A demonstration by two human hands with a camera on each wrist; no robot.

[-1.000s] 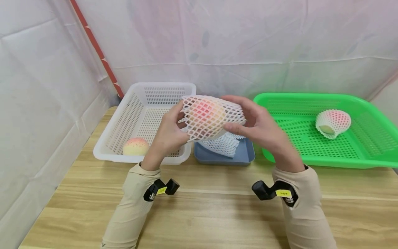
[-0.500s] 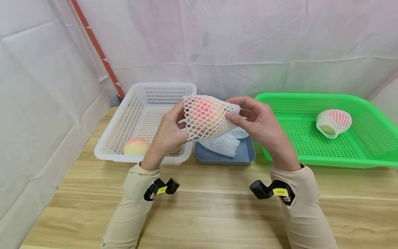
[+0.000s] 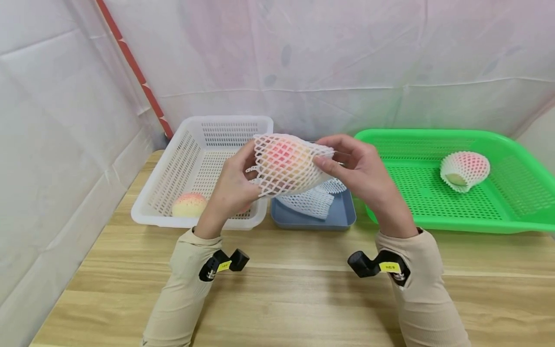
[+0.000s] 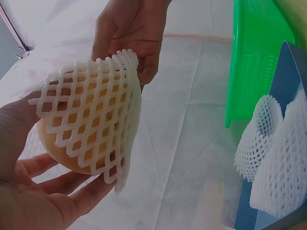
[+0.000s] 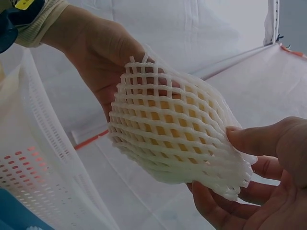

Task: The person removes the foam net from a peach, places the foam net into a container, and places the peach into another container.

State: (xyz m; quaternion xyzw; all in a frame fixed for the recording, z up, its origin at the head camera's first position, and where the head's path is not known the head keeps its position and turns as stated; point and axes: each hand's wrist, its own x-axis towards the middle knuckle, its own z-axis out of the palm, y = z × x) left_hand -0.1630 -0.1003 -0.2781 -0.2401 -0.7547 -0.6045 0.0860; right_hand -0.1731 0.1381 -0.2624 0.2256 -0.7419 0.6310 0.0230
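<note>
A pink and yellow peach (image 3: pixel 284 156) sits inside a white foam net sleeve (image 5: pixel 165 120), held up above the blue-grey tray. My left hand (image 3: pixel 236 185) grips the peach through the net's wide end, its thumb and fingers on either side, as the left wrist view shows. With thumb and fingers my right hand (image 3: pixel 357 168) pinches the narrow gathered end of the sleeve. In the left wrist view part of the peach's yellow underside bulges out past the net's edge. The tray (image 3: pixel 312 224) below holds several more foam nets (image 3: pixel 310 202).
On the left stands a white plastic basket (image 3: pixel 149 193) with a bare peach (image 3: pixel 189 205) near its front; more fruit there is partly hidden by my left arm. A green basket (image 3: pixel 433 224) on the right holds a netted peach (image 3: pixel 466 169). All rest on a wooden table (image 3: pixel 286 299).
My right hand has shifted from around the sleeve's right part to pinching its end, which now looks narrower. The left hand and peach have stayed nearly in place.
</note>
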